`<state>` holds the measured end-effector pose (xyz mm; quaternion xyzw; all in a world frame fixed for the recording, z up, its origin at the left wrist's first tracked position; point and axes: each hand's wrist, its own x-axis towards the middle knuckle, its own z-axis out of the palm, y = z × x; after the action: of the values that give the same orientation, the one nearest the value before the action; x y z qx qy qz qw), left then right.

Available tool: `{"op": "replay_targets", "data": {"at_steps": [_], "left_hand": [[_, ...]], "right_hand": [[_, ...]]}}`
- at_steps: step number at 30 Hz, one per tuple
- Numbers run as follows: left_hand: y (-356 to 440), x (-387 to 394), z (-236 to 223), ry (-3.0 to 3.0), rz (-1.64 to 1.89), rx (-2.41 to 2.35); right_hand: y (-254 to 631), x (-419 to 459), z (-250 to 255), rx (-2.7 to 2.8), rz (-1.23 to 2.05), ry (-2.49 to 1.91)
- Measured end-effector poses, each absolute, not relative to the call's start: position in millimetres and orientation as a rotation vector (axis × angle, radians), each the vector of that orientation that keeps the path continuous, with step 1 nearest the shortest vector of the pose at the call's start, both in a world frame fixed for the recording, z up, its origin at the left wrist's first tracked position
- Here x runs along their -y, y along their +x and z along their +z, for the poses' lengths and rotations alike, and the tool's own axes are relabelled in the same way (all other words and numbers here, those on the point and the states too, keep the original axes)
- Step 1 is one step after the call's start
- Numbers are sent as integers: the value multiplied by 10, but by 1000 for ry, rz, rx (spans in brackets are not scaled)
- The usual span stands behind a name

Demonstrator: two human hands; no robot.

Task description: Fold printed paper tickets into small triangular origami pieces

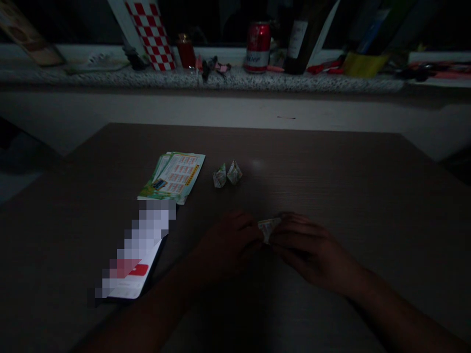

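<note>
In dim light, a small folded piece of printed paper (268, 228) is held between my two hands over the table. My left hand (235, 240) grips its left edge, with the fingers in deep shadow. From the other side my right hand (311, 245) pinches it between thumb and fingers, covering its right part. Beyond my hands two small folded paper pieces (220, 176) stand close together on the tabletop. To their left lies a stack of printed calendar cards (176, 174), slightly fanned.
A lit phone (128, 289), partly blurred out, lies on the brown table (331, 166) beside my left forearm. Behind, the speckled windowsill (228, 81) bears a checkered red-and-white tube (152, 37), a red can (257, 46), a dark bottle (297, 44) and several small items.
</note>
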<state>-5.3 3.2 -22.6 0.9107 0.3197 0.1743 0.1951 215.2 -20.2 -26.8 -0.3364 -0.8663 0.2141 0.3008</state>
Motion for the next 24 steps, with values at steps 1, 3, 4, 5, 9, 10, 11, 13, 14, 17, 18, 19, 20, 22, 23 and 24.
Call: {"op": "replay_targets", "data": {"at_steps": [1,3,4,5,9,10,11,13,14,17,18,19,20,22,23,24], "left_hand": [[-46,-29,-226,2586,536,-891],[-34,-17,-217,2638,644,-878],[-30,-9,-208,2660,690,-871],[-25,-1,-197,2676,725,-868],[-9,31,-142,2699,806,-864],[-4,38,-128,2701,831,-851],[1,44,-114,2706,857,-835],[12,54,-90,2726,905,-785],[17,59,-80,2743,926,-758],[34,70,-64,2802,959,-704],[39,71,-63,2820,957,-696],[44,72,-64,2836,947,-694],[49,72,-67,2849,930,-699],[58,70,-73,2867,910,-705],[63,69,-76,2873,913,-706],[69,67,-78,2876,920,-707]], "right_hand": [[2150,208,-270,2267,546,-874],[2146,220,-265,2209,474,-840],[2146,227,-259,2185,423,-823],[2147,233,-251,2167,369,-806],[2159,255,-232,2156,225,-762],[2162,259,-230,2168,219,-758],[2164,264,-229,2176,216,-752],[2162,271,-223,2183,205,-729],[2158,273,-220,2190,197,-718],[2140,277,-209,2205,166,-697],[2134,278,-208,2215,164,-698],[2129,279,-208,2221,162,-698],[2125,280,-210,2229,161,-698],[2116,282,-213,2245,168,-712],[2112,284,-212,2248,167,-717],[2107,285,-210,2242,160,-715]]}}
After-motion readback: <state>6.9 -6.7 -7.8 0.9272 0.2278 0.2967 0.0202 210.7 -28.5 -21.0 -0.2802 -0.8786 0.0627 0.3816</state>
